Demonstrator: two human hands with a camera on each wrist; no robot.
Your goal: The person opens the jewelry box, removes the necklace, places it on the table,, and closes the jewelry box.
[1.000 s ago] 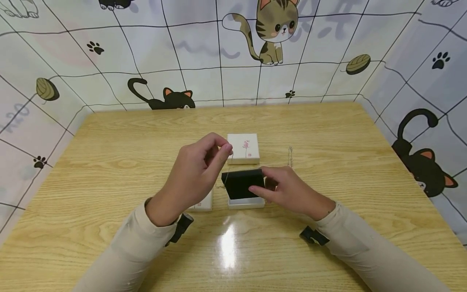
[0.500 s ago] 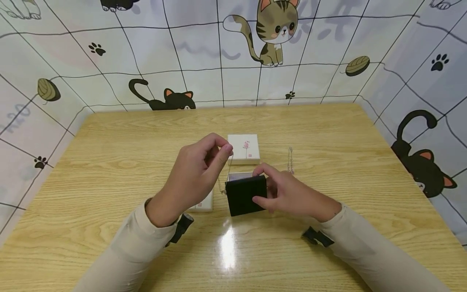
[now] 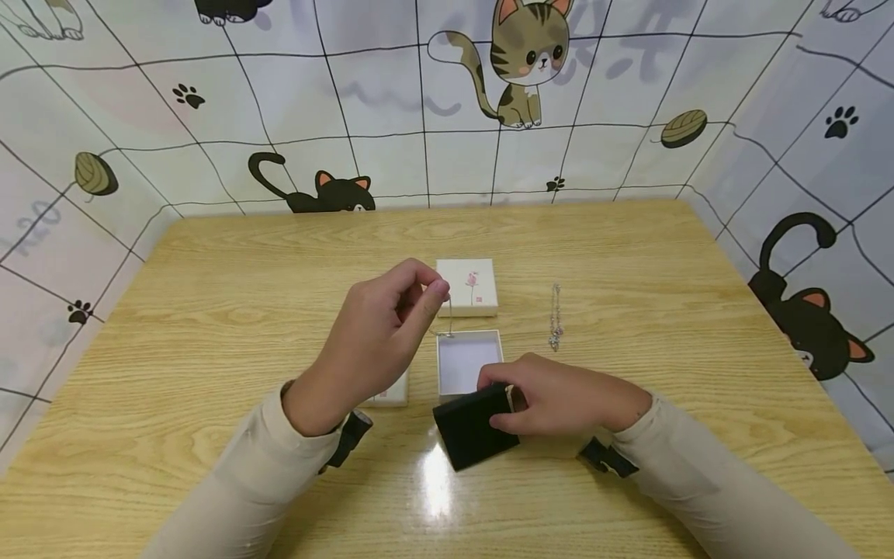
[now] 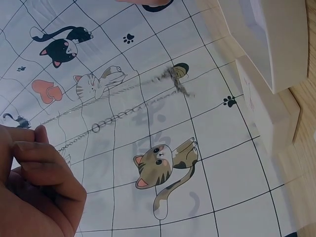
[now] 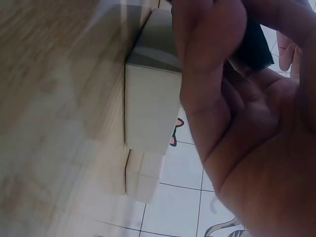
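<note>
My left hand (image 3: 377, 330) pinches a fine silver chain (image 3: 450, 314) between thumb and fingertips. In the left wrist view the chain (image 4: 118, 117) hangs as a doubled loop, its far end blurred. The open white box (image 3: 466, 361) lies just below it, with its pale inside showing. Nearer the table's front, my right hand (image 3: 559, 396) grips a black jewellery pad (image 3: 475, 427) by its right side, thumb on the near face. The pad is tilted and overlaps the box's front edge. Fingers mostly cover the pad (image 5: 254, 49) in the right wrist view.
Behind the open box sits a white lid or box (image 3: 466, 287) with a pink flower print. Another white box or lid (image 3: 391, 394) is partly hidden by my left forearm. A second silver chain (image 3: 555, 322) with charms lies to the right. Cat-print sheeting (image 3: 391, 93) borders the table.
The right hand has pulled the black pad out of the white box and toward the front, uncovering the box's inside. The left hand stays nearly still; its chain has swung slightly right.
</note>
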